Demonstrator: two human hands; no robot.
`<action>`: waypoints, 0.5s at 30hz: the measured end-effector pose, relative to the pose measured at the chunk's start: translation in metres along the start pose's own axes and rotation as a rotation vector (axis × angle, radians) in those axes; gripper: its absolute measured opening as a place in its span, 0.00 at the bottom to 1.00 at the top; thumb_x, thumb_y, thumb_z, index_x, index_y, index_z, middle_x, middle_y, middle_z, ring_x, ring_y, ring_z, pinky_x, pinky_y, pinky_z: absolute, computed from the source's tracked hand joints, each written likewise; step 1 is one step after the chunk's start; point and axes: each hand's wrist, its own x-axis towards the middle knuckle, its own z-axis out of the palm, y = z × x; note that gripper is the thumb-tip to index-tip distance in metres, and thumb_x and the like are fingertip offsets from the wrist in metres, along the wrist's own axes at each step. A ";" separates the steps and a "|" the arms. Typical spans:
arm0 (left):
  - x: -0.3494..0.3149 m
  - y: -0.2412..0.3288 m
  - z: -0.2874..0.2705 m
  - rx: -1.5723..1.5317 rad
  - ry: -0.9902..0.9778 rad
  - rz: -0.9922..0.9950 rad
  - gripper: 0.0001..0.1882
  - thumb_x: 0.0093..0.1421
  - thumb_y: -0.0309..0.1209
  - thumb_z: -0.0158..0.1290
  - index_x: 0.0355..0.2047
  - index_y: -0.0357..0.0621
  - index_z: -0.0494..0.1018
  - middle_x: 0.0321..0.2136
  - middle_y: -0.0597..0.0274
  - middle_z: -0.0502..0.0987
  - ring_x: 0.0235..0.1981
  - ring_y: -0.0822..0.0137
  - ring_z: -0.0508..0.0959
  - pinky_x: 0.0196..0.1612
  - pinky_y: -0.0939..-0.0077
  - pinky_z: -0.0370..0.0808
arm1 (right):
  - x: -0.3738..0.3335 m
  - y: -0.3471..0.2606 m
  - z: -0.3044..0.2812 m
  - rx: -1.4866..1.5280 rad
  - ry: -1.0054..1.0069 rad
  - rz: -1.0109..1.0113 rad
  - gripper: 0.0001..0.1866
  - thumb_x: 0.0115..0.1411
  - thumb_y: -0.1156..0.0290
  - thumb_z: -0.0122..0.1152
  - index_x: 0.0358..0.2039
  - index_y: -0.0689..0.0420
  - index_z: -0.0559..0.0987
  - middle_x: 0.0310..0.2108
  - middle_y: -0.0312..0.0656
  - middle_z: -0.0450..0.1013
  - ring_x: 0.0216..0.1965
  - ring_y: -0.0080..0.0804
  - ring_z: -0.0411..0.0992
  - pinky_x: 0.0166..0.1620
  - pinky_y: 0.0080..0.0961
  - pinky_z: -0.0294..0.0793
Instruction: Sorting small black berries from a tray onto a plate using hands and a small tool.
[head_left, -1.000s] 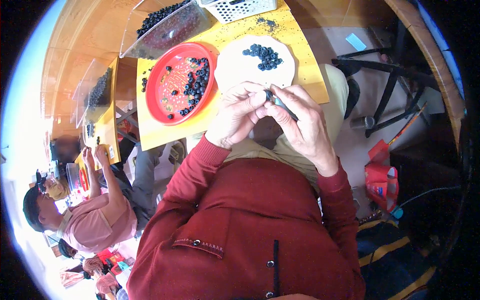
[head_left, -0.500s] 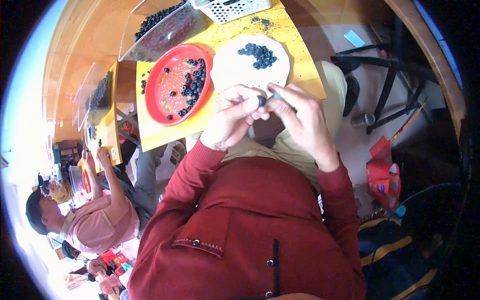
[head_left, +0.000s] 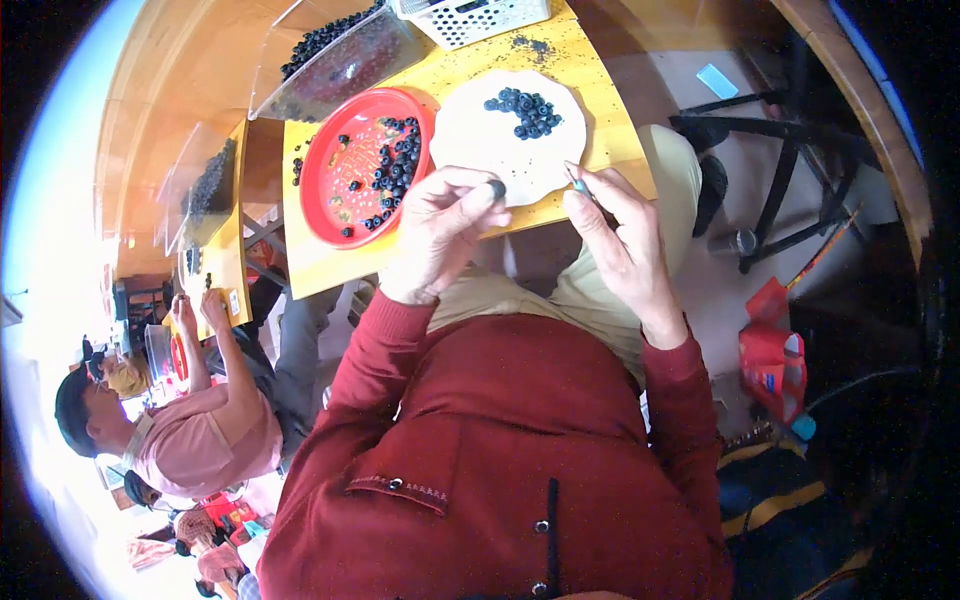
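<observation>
My left hand (head_left: 450, 220) pinches a dark round berry (head_left: 497, 189) between thumb and fingers, at the table's near edge. To the right, apart from it, my right hand (head_left: 622, 235) grips a slim pointed tool with a teal part (head_left: 579, 184); its exact kind is unclear. Beyond both hands lies a white scalloped plate (head_left: 470, 120), with a cluster of dark blue-black berries (head_left: 535, 115) on its far part and small specks nearer me. On the left a red oval tray (head_left: 318, 190) holds more dark berries (head_left: 395, 165), mostly along its right side, among light and brownish bits.
A clear tub (head_left: 350, 75) of dark berries and a white perforated basket (head_left: 480, 25) stand at the far side of the yellow table (head_left: 335, 270). Dark crumbs lie behind the plate. At left, a person (head_left: 205, 430) works at another table. A red bag (head_left: 770, 350) is on the right.
My hands have moved apart: the left slightly left with the berry, the right rightward with the tool. The tool's tip no longer meets the berry. The whole view has shifted slightly.
</observation>
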 end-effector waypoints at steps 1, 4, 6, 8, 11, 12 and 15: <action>-0.002 0.006 -0.005 0.141 0.058 0.041 0.06 0.61 0.22 0.54 0.38 0.37 0.74 0.37 0.56 0.77 0.35 0.68 0.78 0.39 0.73 0.79 | -0.001 0.002 0.000 0.021 0.009 0.006 0.18 0.66 0.69 0.55 0.51 0.68 0.75 0.32 0.37 0.70 0.29 0.18 0.65 0.31 0.16 0.64; -0.004 0.033 -0.023 0.604 0.267 0.218 0.06 0.59 0.22 0.57 0.37 0.35 0.76 0.34 0.59 0.79 0.33 0.71 0.78 0.39 0.77 0.76 | -0.004 -0.002 -0.003 0.024 0.030 0.082 0.17 0.65 0.67 0.55 0.48 0.68 0.76 0.37 0.51 0.76 0.38 0.36 0.76 0.42 0.27 0.72; -0.006 0.052 -0.036 0.851 0.393 0.229 0.07 0.58 0.23 0.58 0.37 0.36 0.77 0.32 0.61 0.80 0.33 0.74 0.78 0.39 0.81 0.74 | -0.005 -0.001 -0.002 0.014 0.019 0.080 0.17 0.65 0.67 0.55 0.48 0.68 0.76 0.37 0.51 0.76 0.38 0.36 0.76 0.42 0.27 0.72; -0.006 0.066 -0.055 1.110 0.464 0.221 0.08 0.58 0.25 0.59 0.37 0.35 0.78 0.31 0.63 0.80 0.32 0.77 0.77 0.38 0.84 0.72 | -0.006 -0.003 -0.001 0.003 0.008 0.074 0.18 0.66 0.66 0.55 0.48 0.68 0.76 0.36 0.52 0.76 0.38 0.36 0.76 0.42 0.27 0.73; -0.001 0.072 -0.067 1.241 0.492 0.188 0.08 0.57 0.25 0.59 0.36 0.35 0.78 0.31 0.63 0.80 0.32 0.77 0.77 0.38 0.84 0.72 | -0.008 -0.003 0.001 0.014 0.016 0.098 0.19 0.66 0.65 0.55 0.48 0.69 0.75 0.37 0.53 0.76 0.38 0.35 0.76 0.42 0.26 0.73; 0.000 0.070 -0.067 1.284 0.525 0.236 0.07 0.55 0.24 0.60 0.34 0.35 0.79 0.28 0.61 0.81 0.29 0.76 0.78 0.34 0.82 0.74 | -0.010 -0.002 0.000 0.026 0.027 0.101 0.19 0.66 0.65 0.55 0.48 0.69 0.76 0.37 0.52 0.76 0.38 0.35 0.76 0.43 0.26 0.73; 0.008 0.060 -0.050 1.309 0.420 0.351 0.07 0.54 0.24 0.60 0.34 0.35 0.79 0.27 0.59 0.81 0.28 0.74 0.79 0.34 0.81 0.75 | -0.015 -0.001 -0.003 0.027 0.040 0.114 0.19 0.65 0.65 0.56 0.48 0.69 0.76 0.37 0.52 0.77 0.39 0.33 0.75 0.43 0.25 0.72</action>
